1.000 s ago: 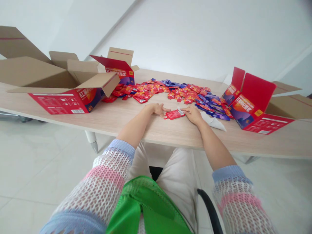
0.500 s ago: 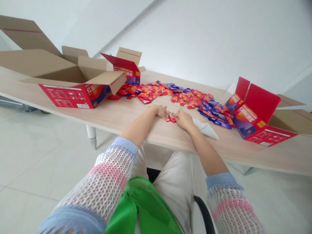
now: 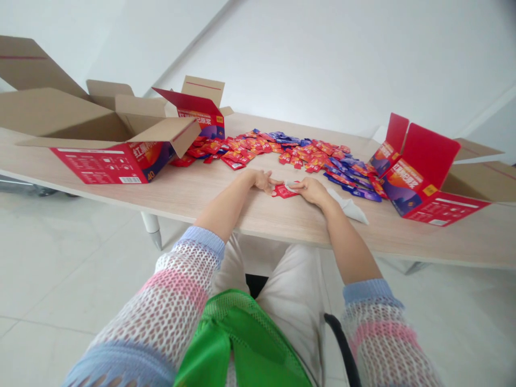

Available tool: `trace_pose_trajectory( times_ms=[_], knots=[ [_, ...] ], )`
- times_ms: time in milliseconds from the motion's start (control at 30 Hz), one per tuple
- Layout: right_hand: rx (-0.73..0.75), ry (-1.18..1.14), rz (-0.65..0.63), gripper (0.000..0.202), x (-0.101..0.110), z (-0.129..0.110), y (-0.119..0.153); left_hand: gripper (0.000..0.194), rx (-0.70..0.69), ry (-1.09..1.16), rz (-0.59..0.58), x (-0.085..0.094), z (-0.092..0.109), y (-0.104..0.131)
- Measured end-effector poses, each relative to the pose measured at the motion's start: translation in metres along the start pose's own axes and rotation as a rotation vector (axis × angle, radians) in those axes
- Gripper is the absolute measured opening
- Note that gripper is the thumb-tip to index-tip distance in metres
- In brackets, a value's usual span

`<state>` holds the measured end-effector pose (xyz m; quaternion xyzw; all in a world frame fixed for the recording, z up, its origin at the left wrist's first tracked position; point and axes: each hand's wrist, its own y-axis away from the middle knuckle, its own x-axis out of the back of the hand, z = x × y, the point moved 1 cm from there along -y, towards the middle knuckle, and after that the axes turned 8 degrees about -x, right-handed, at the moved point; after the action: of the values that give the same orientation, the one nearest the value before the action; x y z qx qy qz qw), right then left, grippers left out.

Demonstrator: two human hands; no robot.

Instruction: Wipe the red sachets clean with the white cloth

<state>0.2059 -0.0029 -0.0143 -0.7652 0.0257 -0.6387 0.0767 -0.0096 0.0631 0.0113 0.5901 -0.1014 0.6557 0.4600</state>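
Note:
A small red sachet (image 3: 284, 191) lies flat on the table between my hands. My left hand (image 3: 264, 181) is at its left end, fingers spread and fingertips resting at the sachet's edge. On the other side, my right hand (image 3: 312, 191) has its fingers on a white cloth (image 3: 350, 207), pressing part of it onto the sachet's upper right. The rest of the cloth trails out to the right beneath my wrist. Beyond my hands lies an arc of red sachets (image 3: 242, 148) and purple sachets (image 3: 350, 180), piled loosely.
A large open carton (image 3: 97, 164) stands at the left, flaps spread, with a smaller red box (image 3: 203, 119) behind it. Another open red box (image 3: 419, 185) stands right. The table's front edge (image 3: 290, 239) runs above my lap; a white wall (image 3: 322, 64) rises behind.
My right hand has slid slightly right with the cloth, uncovering more of the red sachet. My left hand stays at the sachet's left end. The camera view has shifted a little.

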Motion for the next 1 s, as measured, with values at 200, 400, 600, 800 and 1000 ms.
trace_pose_trajectory(
  times_ms=[200, 400, 600, 800, 1000],
  knots=[
    [-0.236, 0.133, 0.172, 0.038, -0.005, -0.017, 0.004, 0.113, -0.008, 0.015, 0.003, 0.0, -0.001, 0.001],
    [-0.289, 0.169, 0.183, 0.044, -0.003, -0.023, -0.008, 0.111, -0.021, -0.008, 0.029, -0.002, -0.005, -0.001],
    [-0.344, 0.141, 0.236, 0.034, -0.009, -0.023, -0.001, 0.11, -0.001, -0.012, 0.016, -0.004, -0.008, -0.003],
    [-0.454, 0.101, 0.354, 0.045, 0.004, -0.011, 0.006, 0.107, -0.01, 0.012, 0.02, -0.004, -0.008, -0.002],
    [-0.113, 0.02, 0.289, 0.038, -0.002, -0.033, 0.022, 0.115, -0.006, 0.042, 0.029, -0.004, -0.009, -0.003]
  ],
)
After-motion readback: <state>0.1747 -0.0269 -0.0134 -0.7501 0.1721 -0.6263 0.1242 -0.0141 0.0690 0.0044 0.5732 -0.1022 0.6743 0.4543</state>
